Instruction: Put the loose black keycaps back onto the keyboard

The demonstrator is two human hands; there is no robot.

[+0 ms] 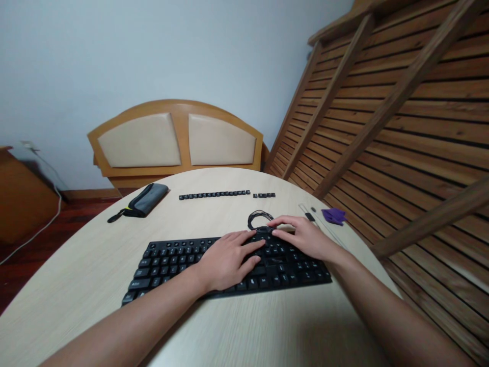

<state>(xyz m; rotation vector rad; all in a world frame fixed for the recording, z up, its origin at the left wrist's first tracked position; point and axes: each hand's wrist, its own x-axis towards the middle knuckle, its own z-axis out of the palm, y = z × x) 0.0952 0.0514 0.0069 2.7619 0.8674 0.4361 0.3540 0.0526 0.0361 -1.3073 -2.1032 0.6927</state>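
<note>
here's the keyboard, lying on the table right in front of the person. the left hand is palm down across its middle, fingers spread loose, gripping nothing. up at the far edge, the right hand curls beside the coiled cable; whether it's pinching anything, i can't tell. beyond, keycaps in a long row and a short one, pouch to their left, purple cloth off right.

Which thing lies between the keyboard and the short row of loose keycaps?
In the head view, the coiled black cable lies between the keyboard and the short keycap row.
</note>
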